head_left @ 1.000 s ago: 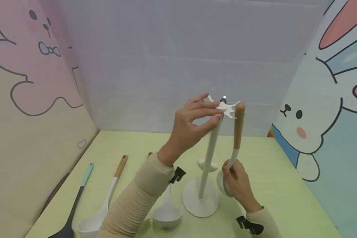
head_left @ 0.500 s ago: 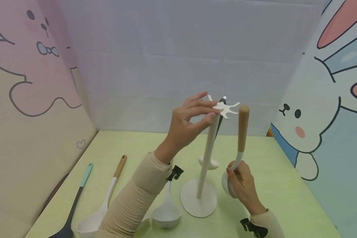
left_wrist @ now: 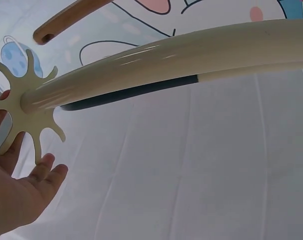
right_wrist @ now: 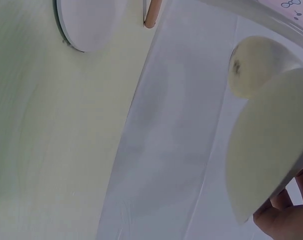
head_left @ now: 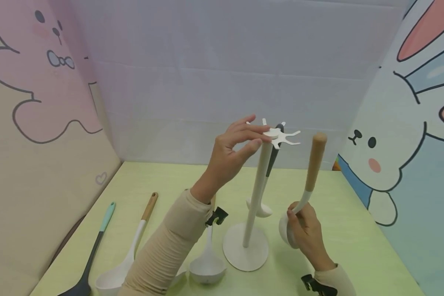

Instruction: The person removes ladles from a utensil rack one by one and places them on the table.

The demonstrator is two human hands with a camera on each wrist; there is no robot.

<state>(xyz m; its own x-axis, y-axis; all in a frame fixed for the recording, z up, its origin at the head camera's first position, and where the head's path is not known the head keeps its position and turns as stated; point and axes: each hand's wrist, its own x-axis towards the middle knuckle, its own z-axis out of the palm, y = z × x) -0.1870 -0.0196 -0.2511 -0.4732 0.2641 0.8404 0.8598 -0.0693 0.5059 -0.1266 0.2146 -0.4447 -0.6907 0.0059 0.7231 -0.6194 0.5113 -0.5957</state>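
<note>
A white utensil stand [head_left: 257, 197] rises from a round base, with a ring of curved hooks [head_left: 285, 136] on top. My left hand [head_left: 231, 150] touches that hook ring with extended fingers; the left wrist view shows its fingers [left_wrist: 44, 167] spread among the hooks. To the right of the pole, my right hand [head_left: 308, 230] grips a white ladle [head_left: 315, 162] near its bowl, the wooden handle pointing up, apart from the hooks. In the right wrist view the ladle's bowl [right_wrist: 266, 145] looms large above the fingers. A dark-handled utensil with a white head [head_left: 265, 210] hangs behind the pole.
On the pale green table [head_left: 355, 246], a teal-and-black utensil [head_left: 94, 250] and a white one with a wooden handle [head_left: 138, 234] lie at left. Another white ladle [head_left: 207, 265] lies beside the stand's base, partly behind my left sleeve. Printed cartoon walls stand around.
My right hand has moved right with the ladle, its handle top now away from the hooks. The hook ring has turned a little, showing more of the hanging dark handle. My left hand shifted slightly left.
</note>
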